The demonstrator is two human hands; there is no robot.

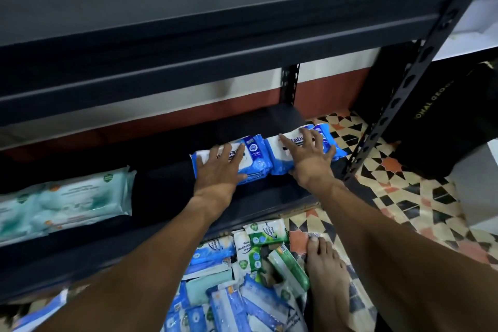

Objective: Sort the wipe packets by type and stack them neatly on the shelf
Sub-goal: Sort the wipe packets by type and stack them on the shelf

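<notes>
Two blue-and-white wipe packets lie side by side on the dark bottom shelf point(161, 186). My left hand point(219, 167) rests flat with spread fingers on the left blue packet point(256, 153). My right hand point(307, 155) lies flat on the right blue packet point(327, 144), near the shelf's right end. At the shelf's left end sits a stack of pale teal packets point(67, 202). On the floor below lies a loose pile of mixed packets point(242, 286), blue ones and green-and-white ones.
A dark metal upright point(409, 86) with holes stands at the shelf's right front corner. Upper shelf boards point(188, 35) overhang the bottom shelf. A black bag point(442, 116) stands on the patterned tile floor to the right. A bare foot point(326, 272) is beside the pile.
</notes>
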